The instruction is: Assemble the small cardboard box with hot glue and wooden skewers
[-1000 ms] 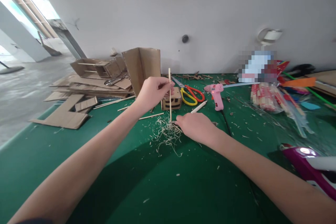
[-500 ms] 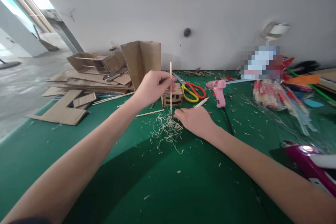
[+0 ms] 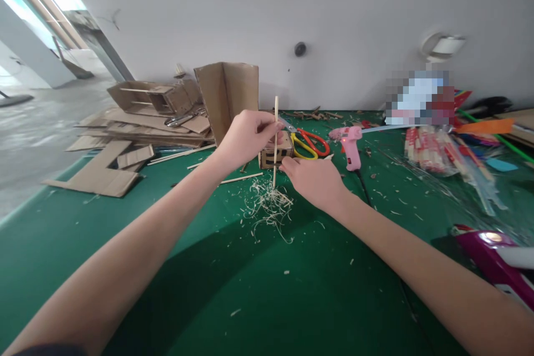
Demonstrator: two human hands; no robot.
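My left hand (image 3: 252,134) pinches a thin wooden stick (image 3: 276,147) near its upper part and holds it upright. The stick's lower end stands in a heap of curly wood shavings (image 3: 271,203) on the green tabletop. My right hand (image 3: 317,182) is closed beside the stick's lower half; a small dark blade, mostly hidden by the fingers, lies against the stick. Just behind the hands sits a small cardboard box (image 3: 267,159) with dark markings. Scissors (image 3: 319,143) with red and yellow handles lie behind my right hand.
A pink glue gun (image 3: 352,147) stands to the right, its cord running forward. Cardboard pieces (image 3: 104,169) and a folded cardboard panel (image 3: 240,86) are at the left. Bagged sticks (image 3: 431,150) lie at the right, with a purple tool (image 3: 486,253) nearer. A wall rises behind.
My right hand has moved up along the stick, away from the shavings. My left hand keeps its pinch near the top. The view has shifted slightly.
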